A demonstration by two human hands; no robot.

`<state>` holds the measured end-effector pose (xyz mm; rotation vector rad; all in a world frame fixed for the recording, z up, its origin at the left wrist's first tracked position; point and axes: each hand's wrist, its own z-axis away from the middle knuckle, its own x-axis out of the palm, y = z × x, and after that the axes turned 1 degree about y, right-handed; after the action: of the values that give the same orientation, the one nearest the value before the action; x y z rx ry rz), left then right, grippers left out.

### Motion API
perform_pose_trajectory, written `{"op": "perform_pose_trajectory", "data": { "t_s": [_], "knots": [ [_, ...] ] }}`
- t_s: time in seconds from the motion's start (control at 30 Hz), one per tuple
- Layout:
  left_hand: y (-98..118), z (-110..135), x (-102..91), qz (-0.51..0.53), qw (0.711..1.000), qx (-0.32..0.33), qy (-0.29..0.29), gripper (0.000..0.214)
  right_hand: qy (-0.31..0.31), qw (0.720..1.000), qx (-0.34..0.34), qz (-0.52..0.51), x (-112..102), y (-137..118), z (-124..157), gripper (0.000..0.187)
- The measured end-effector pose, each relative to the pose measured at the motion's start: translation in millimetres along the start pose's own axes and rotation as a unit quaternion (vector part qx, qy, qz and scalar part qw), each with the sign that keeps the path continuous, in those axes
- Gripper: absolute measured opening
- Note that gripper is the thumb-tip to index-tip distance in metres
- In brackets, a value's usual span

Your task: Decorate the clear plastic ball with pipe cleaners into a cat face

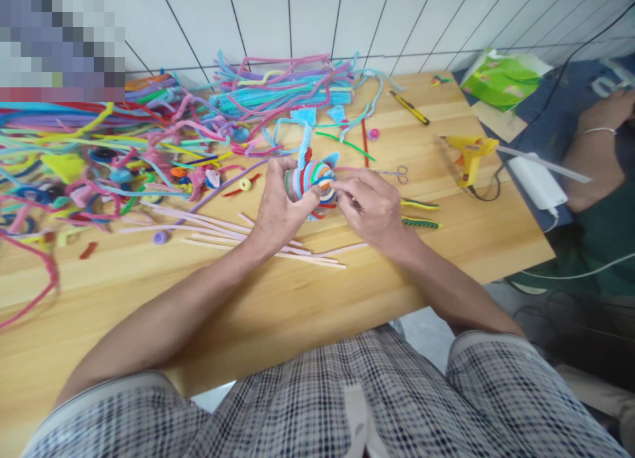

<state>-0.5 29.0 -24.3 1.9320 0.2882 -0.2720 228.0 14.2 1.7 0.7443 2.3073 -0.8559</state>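
My left hand (282, 203) is wrapped around a small figure made of coiled, many-coloured pipe cleaners (310, 180), held just above the wooden table (297, 299). A light blue fuzzy stem rises from the figure's top. My right hand (370, 203) pinches the figure's right side with thumb and forefinger. Both hands meet at the middle of the table. Pale pink pipe cleaners (248, 236) lie flat under my left wrist.
A big heap of loose coloured pipe cleaners (99, 147) covers the table's left and back. Small scissors (399, 173), a yellow glue gun (471, 153) and a yellow utility knife (409, 107) lie to the right. Another person's arm (595, 153) rests at far right beside a green packet (501, 81).
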Motion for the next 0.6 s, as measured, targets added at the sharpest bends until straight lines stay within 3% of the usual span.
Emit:
{"op": "perform_pose_trajectory", "data": {
  "t_s": [0.4,0.6],
  "knots": [
    [-4.0,-2.9,-0.7,0.033,0.999,-0.032,-0.015,0.07,-0.023,0.999,-0.009,0.024,-3.6,-5.1,-3.5,0.036],
    [-3.1,1.6,0.6,0.027,1.0,-0.013,-0.009,0.067,-0.022,1.0,-0.004,0.006,-3.6,-6.2,-3.7,0.034]
  ]
}}
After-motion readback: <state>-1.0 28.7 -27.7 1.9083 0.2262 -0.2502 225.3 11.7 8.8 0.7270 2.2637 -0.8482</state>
